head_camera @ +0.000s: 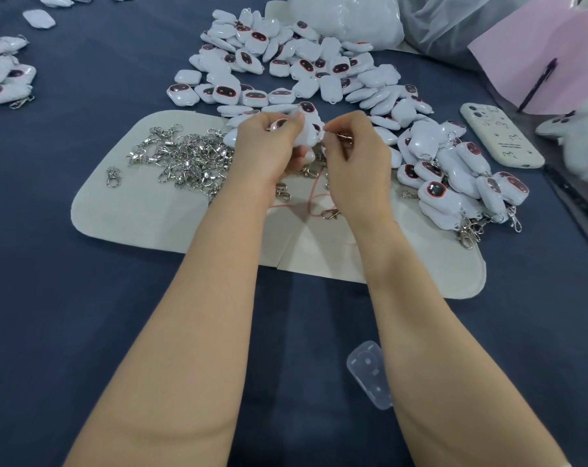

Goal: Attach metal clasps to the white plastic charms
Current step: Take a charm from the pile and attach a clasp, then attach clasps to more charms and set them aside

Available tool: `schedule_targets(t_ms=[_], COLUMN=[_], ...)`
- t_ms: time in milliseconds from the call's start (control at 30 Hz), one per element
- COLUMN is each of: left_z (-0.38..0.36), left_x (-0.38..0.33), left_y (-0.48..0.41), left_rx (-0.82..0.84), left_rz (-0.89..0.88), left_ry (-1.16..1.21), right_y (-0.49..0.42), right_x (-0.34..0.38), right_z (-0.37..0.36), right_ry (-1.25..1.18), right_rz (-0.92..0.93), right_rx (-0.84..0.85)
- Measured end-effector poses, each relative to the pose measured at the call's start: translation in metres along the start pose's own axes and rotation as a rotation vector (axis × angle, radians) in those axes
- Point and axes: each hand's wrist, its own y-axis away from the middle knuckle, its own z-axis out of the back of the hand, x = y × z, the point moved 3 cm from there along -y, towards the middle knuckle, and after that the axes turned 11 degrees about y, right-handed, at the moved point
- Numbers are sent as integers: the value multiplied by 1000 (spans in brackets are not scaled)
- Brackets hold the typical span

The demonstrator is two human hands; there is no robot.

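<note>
Now: left hand (269,148) curled round white charm (306,135), fingers closed on it, dark face panel partly showing by thumb. Right hand (356,156) pinches metal clasp (344,138) between thumb and fingertips, right at charm's edge; cannot tell whether ring is through loop. Both grips meet above pale felt mat (134,217). Left of grip: loose clasp pile (191,160) on mat. Beyond grip: heap of bare charms (285,69). Right of grip: charms with clasps fitted (454,187); farther right, phone (501,139).
</note>
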Motion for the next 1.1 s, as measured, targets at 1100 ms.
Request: schedule_targets(t_ms=[1100], left_z=[-14], left_x=[0], left_y=[1], left_rx=[52], left_rz=[-129], left_ry=[-187], right_y=[-14], right_x=[-37], right_z=[25], right_ry=[761], right_rz=[-271], right_rx=[326])
